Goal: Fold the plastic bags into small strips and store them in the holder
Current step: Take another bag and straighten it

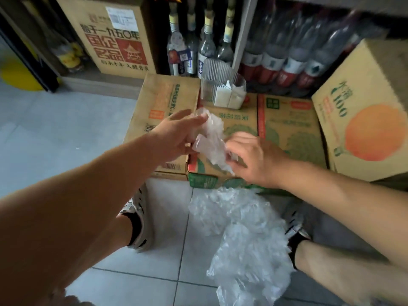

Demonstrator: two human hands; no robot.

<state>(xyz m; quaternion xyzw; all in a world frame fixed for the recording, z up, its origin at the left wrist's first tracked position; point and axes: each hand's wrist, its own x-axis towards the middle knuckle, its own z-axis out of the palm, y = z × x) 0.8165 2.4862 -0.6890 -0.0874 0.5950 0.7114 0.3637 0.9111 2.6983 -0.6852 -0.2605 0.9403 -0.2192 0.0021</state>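
Because a crumpled bag cannot be folded until it lies flat, the person holds one clear bag [210,140] just above the cardboard boxes [287,129], likely the work surface. The right hand [254,155] pinches the bag's near end with curled fingers. The left hand [176,133] lies against its far end with fingers nearly straight, seemingly to spread it. The holder [217,85], a clear ribbed cup, stands at the far edge of the boxes, within reach, and already contains folded white strips [229,97]. A pile of bags [242,228] waits on the near floor between the feet, close at hand.
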